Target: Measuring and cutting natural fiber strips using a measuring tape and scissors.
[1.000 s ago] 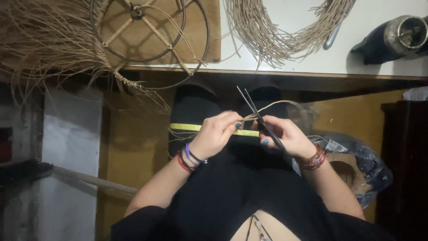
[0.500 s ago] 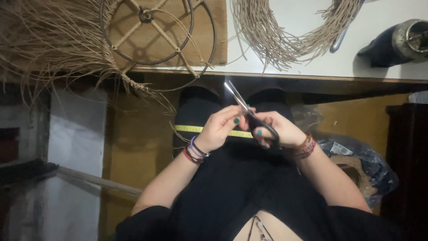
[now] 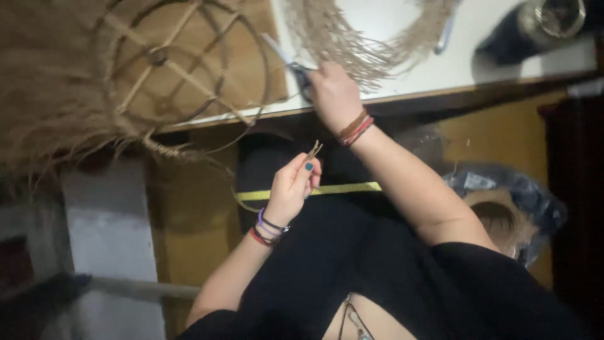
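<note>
- Head view: my left hand sits over my lap, grip pinched closed on a short bundle of straw fibres; the tips stick up just past my fingertips.
- Yellow tape measure lies across my lap, just behind that hand.
- My right hand is up at the counter edge, grip closed around the scissors, blades pointing away over the counter.
- Wire frame and loose raffia coil rest on the counter near the scissors.
- Handling, my read: fibres are light, thin, springy, brittle at the ends. Pinch low near the base; a loose hold lets strands fan out or slip.
</note>
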